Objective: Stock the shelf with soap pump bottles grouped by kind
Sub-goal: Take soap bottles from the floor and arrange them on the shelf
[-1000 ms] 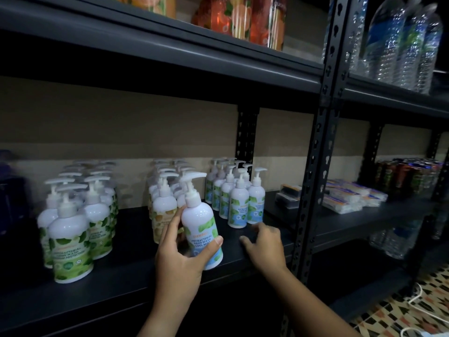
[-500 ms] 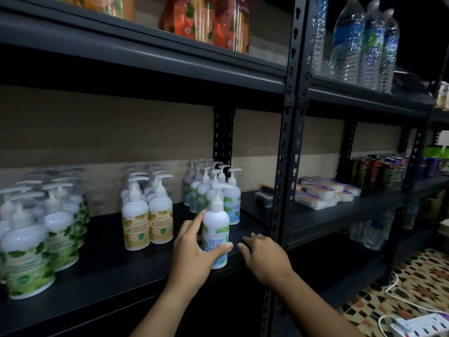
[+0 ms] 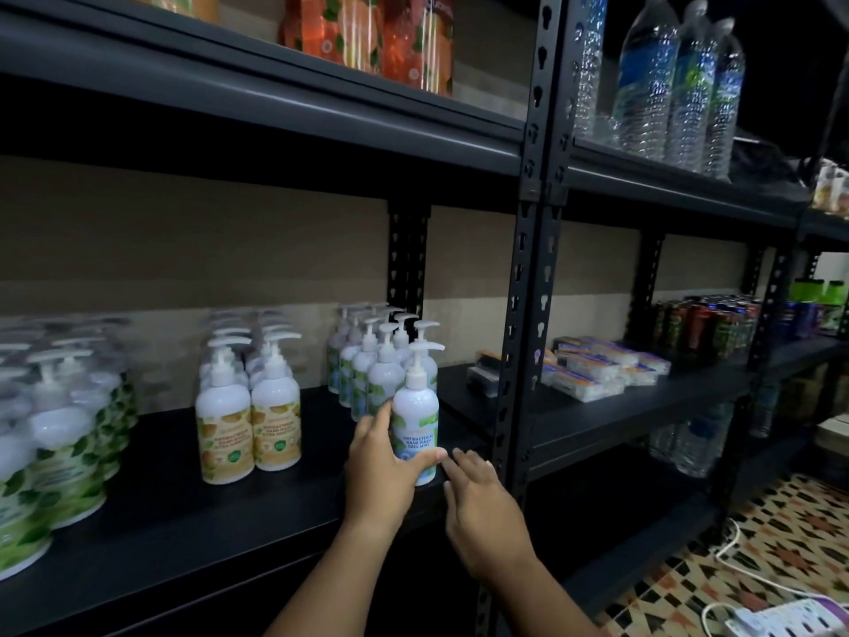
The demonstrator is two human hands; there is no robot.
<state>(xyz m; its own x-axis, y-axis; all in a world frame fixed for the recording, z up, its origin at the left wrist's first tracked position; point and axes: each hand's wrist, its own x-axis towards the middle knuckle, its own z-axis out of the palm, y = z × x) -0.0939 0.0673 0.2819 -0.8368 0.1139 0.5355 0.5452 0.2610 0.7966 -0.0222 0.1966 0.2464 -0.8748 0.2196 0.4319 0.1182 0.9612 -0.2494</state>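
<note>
Just behind my left grip (image 3: 381, 466), clamped round the cool mint bottle (image 3: 416, 425), stands its blue-label row (image 3: 367, 379); the bottle has travelled right from beside the orange-label bottles (image 3: 250, 420) and now stands on the shelf (image 3: 183, 535), so I judge it grouped. My right grip (image 3: 482, 503) rests open alongside.

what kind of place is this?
Likely a small shop or stockroom: dark metal shelving, soap pump bottles grouped by label, water bottles above, drink cans alongside.
</note>
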